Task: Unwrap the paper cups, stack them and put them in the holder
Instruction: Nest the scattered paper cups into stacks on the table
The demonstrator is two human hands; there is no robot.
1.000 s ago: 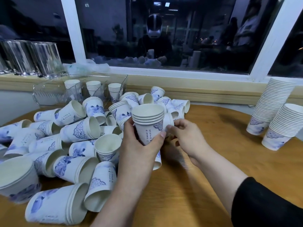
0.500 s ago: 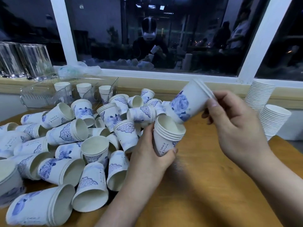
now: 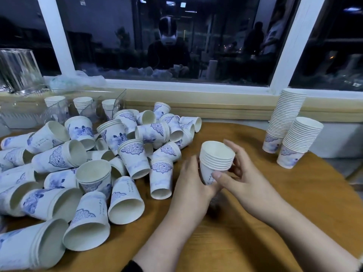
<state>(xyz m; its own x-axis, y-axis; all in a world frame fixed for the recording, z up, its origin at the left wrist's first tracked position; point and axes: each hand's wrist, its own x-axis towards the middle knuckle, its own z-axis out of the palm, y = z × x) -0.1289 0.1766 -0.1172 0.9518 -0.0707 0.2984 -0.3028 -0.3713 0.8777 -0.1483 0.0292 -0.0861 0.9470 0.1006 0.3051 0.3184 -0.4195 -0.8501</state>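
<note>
While hands (image 3: 198,185) clasp stack (image 3: 216,160), holder (image 3: 117,95) contains cups (image 3: 83,103).

Bottom-left cup stack (image 3: 29,250) edge-cropped

Dark window (image 3: 196,36), white frame (image 3: 57,34), wooden table (image 3: 255,242).

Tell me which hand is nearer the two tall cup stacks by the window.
Right. The right hand grips the small held stack from the side facing the tall stacks; the left hand holds it from the far side, toward the cup pile.
</note>
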